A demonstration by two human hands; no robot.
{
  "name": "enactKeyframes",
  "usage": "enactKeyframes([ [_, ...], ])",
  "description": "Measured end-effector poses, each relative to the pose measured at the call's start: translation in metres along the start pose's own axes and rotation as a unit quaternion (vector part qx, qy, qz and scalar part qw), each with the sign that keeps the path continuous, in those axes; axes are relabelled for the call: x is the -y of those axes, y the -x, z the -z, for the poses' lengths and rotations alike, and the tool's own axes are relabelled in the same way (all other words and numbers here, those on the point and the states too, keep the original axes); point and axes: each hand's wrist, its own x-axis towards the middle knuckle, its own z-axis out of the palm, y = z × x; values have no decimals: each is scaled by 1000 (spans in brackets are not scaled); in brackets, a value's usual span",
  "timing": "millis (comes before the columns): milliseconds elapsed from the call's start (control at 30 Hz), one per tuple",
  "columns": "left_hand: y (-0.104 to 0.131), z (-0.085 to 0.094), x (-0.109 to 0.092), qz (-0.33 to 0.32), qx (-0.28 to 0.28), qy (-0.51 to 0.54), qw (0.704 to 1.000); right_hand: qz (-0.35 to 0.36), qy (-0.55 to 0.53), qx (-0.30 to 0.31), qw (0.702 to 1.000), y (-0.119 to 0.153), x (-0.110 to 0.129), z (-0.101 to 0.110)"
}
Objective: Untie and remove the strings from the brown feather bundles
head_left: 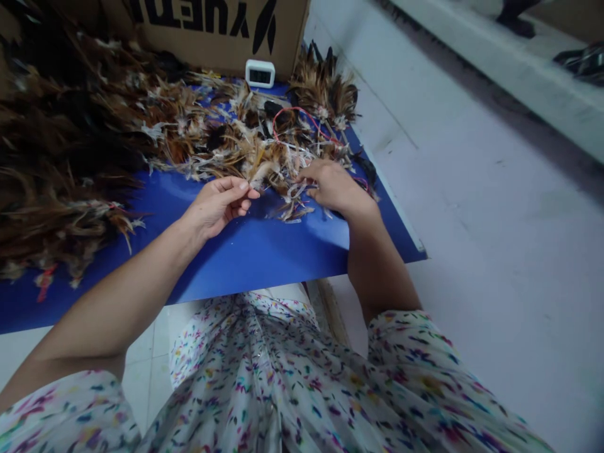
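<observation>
My left hand (pixel 221 202) is closed in a pinch, thumb against forefinger, on the base of a pale brownish feather (pixel 264 171) whose tip points up and to the right. Just right of it, my right hand (pixel 333 184) reaches palm-down onto a heap of loose feathers (pixel 236 148). Its thumb and forefinger are apart, touching or just above the heap; the other fingers are partly hidden. A thin red cord (pixel 302 110) curls over the feathers behind my right hand.
Larger bundles of dark brown feathers (pixel 51 163) cover the left side of the blue tabletop (pixel 264 251). At the back stand a small white digital clock (pixel 260 74), a cardboard box (pixel 207 44) and an upright feather bunch (pixel 323 85). A pale wall (pixel 495 207) borders the right edge.
</observation>
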Motion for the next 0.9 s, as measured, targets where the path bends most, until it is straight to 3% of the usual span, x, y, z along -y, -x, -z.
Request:
enactKeyframes([
  [133, 0, 1, 1, -6, -8, -12, 1000, -29, 20, -6, 999, -4, -3, -11],
  [267, -2, 2, 3, -6, -4, -15, 1000, -76, -74, -102, 989, -4, -10, -12],
  [467, -1, 2, 2, 2, -11, -22, 1000, -139, -302, -222, 917, -7, -24, -13],
  [633, -1, 1, 1, 5, -14, -23, 1000, -178, -402, -250, 863, -8, -35, -13],
  [767, -2, 2, 2, 0, -8, -19, 1000, -188, -413, -252, 855, -6, -40, -9],
  [900, -1, 3, 3, -6, -5, -22, 1000, -194, -449, -239, 839, -3, -31, -3],
])
